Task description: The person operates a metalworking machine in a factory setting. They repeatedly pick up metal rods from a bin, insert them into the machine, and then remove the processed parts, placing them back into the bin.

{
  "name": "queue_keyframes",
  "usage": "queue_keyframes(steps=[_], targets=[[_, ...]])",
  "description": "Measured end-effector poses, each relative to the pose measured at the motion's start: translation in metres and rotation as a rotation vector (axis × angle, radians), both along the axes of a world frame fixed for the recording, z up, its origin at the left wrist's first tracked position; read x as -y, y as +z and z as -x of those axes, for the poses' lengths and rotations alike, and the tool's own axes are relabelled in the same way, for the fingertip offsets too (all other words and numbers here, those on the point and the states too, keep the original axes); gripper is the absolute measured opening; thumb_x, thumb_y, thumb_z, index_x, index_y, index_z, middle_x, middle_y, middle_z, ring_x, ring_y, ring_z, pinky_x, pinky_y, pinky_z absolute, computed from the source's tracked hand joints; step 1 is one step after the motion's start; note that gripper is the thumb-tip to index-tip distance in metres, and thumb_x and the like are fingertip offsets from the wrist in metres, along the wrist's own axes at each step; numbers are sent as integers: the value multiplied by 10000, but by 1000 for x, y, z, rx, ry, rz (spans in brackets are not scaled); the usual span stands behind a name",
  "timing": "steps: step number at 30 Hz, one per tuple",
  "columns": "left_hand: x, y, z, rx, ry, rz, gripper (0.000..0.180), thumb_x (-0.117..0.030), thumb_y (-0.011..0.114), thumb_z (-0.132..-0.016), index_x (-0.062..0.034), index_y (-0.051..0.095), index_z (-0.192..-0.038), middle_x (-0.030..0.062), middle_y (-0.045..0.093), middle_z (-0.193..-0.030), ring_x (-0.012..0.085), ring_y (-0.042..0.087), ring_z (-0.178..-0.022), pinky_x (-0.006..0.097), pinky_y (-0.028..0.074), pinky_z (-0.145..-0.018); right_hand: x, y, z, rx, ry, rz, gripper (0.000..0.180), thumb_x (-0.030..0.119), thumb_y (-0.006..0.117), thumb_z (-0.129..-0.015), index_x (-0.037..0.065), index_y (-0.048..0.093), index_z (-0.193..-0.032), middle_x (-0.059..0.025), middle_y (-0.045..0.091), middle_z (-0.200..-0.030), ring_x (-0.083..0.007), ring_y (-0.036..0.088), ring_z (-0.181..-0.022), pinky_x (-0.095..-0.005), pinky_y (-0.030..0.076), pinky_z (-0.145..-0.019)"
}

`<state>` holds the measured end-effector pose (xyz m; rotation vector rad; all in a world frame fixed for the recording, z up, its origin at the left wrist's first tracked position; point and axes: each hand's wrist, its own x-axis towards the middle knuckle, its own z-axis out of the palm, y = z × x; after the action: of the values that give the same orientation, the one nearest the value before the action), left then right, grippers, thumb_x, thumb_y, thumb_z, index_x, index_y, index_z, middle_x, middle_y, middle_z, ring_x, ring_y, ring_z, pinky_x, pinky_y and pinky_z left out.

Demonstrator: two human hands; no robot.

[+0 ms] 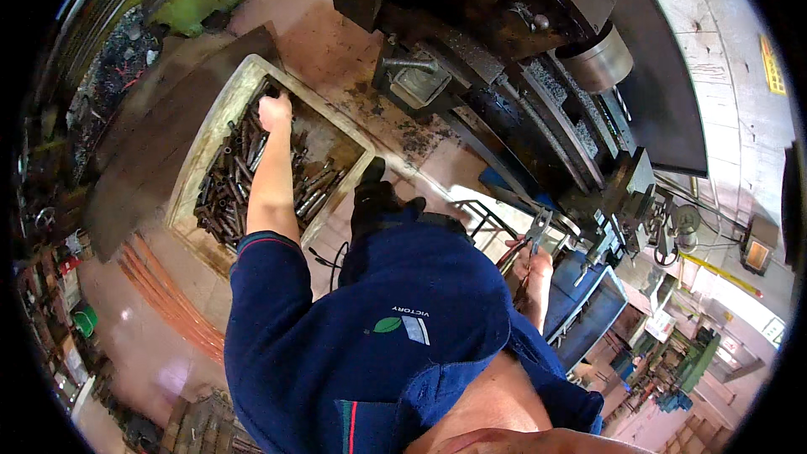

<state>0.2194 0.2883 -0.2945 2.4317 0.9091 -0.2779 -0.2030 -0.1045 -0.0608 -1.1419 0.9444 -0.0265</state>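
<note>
The left hand's (275, 111) fingertips are buried among dark metal tubes (229, 185) in a crate (204, 136). The right hand (533, 269) is partly hidden behind the blue shirt (395, 345); its grip on the pliers (531, 240) is unclear.

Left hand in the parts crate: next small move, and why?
Probably close the fingers on one of the metal tubes and lift it out. The left hand is stretched down into the crate, resting on the pile at its far end, with no piece visibly gripped. The right hand already holds pliers beside the lathe.
</note>
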Motion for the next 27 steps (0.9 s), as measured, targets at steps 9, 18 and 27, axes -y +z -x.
queue_keyframes(steps=[9, 18, 27], targets=[[-14, 14, -2, -12, -208, 31, 369, -361, 630, -780, 1, 629, -853, 155, 644, -782, 274, 651, -728, 377, 521, -624, -1, 0, -10, 2, 77, 24, 507, 294, 519, -774, -75, 482, -1119, -203, 611, -979, -34, 316, -414, -172, 237, -377], [-10, 146, 98, 390, 61, 1048, 360, -304, 532, -858, 47, 542, -777, 114, 559, -566, 223, 627, -560, 276, 489, -517, 33, 4, 4, 139, -29, -365, 505, 304, 578, -776, -34, 476, -1137, -212, 587, -1065, -35, 303, -420, -186, 244, -389], [163, 276, 157, 268, -684, 1416, 358, -293, 532, -891, 34, 555, -747, 108, 583, -568, 159, 577, -496, 246, 422, -485, 23, 44, -61, 276, 480, 121, 539, 56, 490, -624, -22, 530, -1156, -117, 599, -994, -77, 415, -662, -205, 310, -583]])
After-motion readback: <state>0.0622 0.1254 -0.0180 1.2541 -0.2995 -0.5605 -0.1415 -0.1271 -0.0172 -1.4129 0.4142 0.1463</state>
